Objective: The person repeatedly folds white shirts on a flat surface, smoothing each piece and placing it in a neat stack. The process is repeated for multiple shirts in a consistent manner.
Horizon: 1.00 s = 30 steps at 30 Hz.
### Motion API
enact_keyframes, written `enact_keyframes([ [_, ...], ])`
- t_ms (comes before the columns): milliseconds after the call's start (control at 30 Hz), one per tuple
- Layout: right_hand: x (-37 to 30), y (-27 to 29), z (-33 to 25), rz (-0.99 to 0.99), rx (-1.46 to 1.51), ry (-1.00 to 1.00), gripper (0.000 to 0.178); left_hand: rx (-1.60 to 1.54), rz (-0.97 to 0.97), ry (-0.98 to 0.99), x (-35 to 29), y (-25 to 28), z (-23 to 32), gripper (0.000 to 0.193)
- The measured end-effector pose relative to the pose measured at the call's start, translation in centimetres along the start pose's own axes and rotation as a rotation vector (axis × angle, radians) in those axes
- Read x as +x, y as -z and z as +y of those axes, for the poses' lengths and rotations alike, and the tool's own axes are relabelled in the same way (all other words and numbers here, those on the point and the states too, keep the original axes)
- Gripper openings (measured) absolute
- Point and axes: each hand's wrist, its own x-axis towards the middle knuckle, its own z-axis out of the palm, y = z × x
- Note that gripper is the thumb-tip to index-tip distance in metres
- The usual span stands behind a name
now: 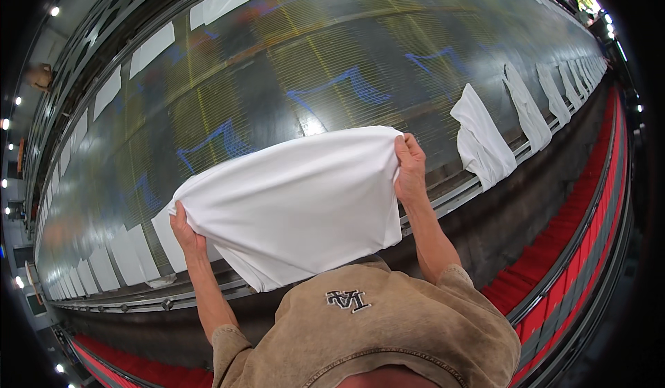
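Note:
A white piece of fabric (298,204) hangs stretched between my two hands, over the near edge of a long printing table (277,121). My left hand (187,232) is closed on its left upper corner, thumb on top. Closed on the right upper corner is my right hand (410,166). The cloth's top edge bows away from me, and its lower part drapes toward my body with soft folds. Beyond it the table surface carries blue line marks (339,89) and yellowish striped patches.
Crumpled white fabric pieces (483,142) lie along the near edge to the right. Flatter white pieces (131,253) line the edge to the left, and others (222,4) the far edge. A metal rail (208,296) runs along the near side. Behind me are red strips (547,284).

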Motion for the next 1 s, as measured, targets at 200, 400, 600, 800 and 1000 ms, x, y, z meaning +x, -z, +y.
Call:
enact_keyframes([
  [200,-0.6,0.1,6.0,0.116,-0.099,-0.165,0.022,0.107,0.154,0.105,0.7,4.8,-4.8,0.042],
  [400,-2.3,2.0,8.2,0.117,-0.393,-0.349,0.022,0.186,0.264,0.205,-0.1,7.4,-6.8,0.043],
  [600,-3.6,3.0,7.2,0.135,-0.475,-0.421,0.020,0.272,0.277,0.199,-1.3,7.8,-6.7,0.044],
  [800,-4.5,4.5,7.3,0.058,-0.538,-0.434,0.018,0.266,0.284,0.237,-2.4,9.0,-6.3,0.044],
  [1000,-4.5,5.4,7.9,0.059,-0.606,-0.428,0.016,0.237,0.258,0.256,-3.1,10.6,-6.7,0.044],
])
